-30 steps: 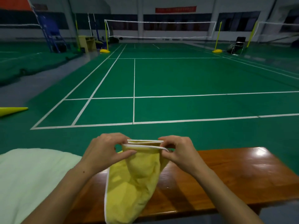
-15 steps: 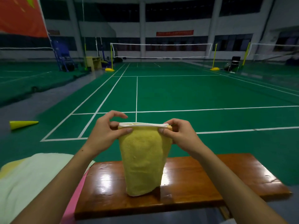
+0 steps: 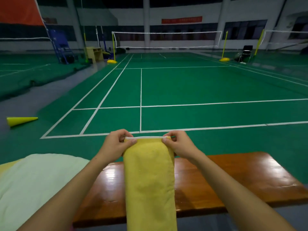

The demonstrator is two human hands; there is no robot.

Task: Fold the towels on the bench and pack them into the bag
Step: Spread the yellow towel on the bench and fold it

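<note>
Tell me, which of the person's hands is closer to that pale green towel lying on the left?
Left. The left hand pinches the yellow towel just right of the pale green towel; the right hand is farther right.

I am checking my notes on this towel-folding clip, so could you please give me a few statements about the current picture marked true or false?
1. Both hands pinch the top edge of the yellow towel, the left hand at one corner and the right hand at the other. True.
2. The yellow towel lies flat on the bench. False: it hangs down from the hands in front of the bench.
3. A pale green towel lies to the left. True.
4. The yellow cone stands upright. False: it lies on its side on the floor.
</note>
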